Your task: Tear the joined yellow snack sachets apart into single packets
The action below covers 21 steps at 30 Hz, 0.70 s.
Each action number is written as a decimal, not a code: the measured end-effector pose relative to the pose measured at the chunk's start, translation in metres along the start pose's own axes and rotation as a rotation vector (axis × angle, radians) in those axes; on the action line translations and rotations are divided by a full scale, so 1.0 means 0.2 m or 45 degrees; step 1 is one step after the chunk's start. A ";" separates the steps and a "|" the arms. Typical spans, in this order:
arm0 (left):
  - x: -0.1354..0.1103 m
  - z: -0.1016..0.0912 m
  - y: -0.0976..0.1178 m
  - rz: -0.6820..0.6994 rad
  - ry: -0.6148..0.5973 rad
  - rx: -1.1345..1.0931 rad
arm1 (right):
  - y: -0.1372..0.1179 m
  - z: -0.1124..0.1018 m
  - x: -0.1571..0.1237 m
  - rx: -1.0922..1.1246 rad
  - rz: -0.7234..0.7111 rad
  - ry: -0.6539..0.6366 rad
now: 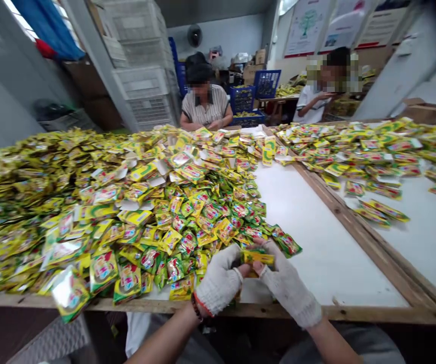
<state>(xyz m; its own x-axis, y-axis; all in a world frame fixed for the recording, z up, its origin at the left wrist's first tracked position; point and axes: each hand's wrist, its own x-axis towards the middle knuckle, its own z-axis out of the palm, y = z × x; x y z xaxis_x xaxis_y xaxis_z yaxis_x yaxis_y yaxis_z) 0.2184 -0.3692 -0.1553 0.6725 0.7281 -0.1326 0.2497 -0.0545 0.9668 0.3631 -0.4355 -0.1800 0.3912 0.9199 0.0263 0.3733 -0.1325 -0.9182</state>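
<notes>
My left hand [220, 280] and my right hand [288, 283] wear white knit gloves that leave the fingertips bare. Between them, just above the table's near edge, they hold a small yellow box [258, 258] with green on it. Both sets of fingers are closed on its ends, thumbs toward me. Whether anything else is inside the fingers is hidden. Close by on the left lies a heap of small yellow and green sachets [187, 242] with red print. A few green sachets [288, 244] lie just beyond my right hand.
A white tabletop [294, 202] has a raised wooden strip [339, 212] and a wooden front edge [373, 313]. Yellow packs [36, 202] pile high at left; more packs [373, 146] lie beyond the strip. One person [206, 103] sits opposite, another [312, 101] farther right. White crates [142, 65] stand behind.
</notes>
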 end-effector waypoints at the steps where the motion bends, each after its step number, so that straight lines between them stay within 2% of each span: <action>1: -0.01 -0.01 0.00 0.004 -0.028 -0.023 | -0.01 0.01 0.00 0.039 0.052 -0.096; 3: -0.04 -0.06 0.00 0.007 -0.007 0.044 | -0.01 0.03 0.01 0.087 0.173 -0.231; 5: -0.05 -0.20 0.01 0.034 0.178 0.338 | 0.01 0.04 0.01 0.110 0.287 -0.279; 8: -0.05 -0.54 0.04 0.065 0.634 1.150 | 0.08 0.04 0.01 0.053 0.366 -0.290; 10: -0.05 -0.79 0.05 -0.071 0.900 1.574 | 0.12 0.05 0.01 0.000 0.369 -0.330; 11: -0.06 -0.90 0.06 -0.159 0.967 1.694 | 0.14 0.05 0.00 -0.017 0.360 -0.360; 13: -0.08 -1.04 0.09 -0.280 0.985 1.776 | 0.15 0.05 0.00 -0.062 0.315 -0.344; 15: -0.12 -1.08 0.14 -0.279 0.985 1.774 | 0.14 0.05 -0.01 -0.106 0.254 -0.219; 17: -0.18 -1.02 0.19 -0.153 1.076 1.620 | 0.10 0.03 -0.02 -0.089 0.221 -0.097; 19: -0.22 -0.89 0.24 -0.009 1.126 1.166 | 0.04 0.02 -0.02 0.027 0.204 -0.105; 21: -0.24 -0.74 0.23 0.010 0.965 0.502 | -0.02 0.03 -0.03 0.212 0.169 -0.175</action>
<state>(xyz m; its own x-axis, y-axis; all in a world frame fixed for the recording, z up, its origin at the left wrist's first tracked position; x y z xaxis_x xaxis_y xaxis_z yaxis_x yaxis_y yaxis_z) 0.0957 -0.3054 -0.0715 0.0623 0.9795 0.1914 0.5656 -0.1926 0.8019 0.3540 -0.4372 -0.1781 0.3052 0.9416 -0.1425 0.1781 -0.2034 -0.9628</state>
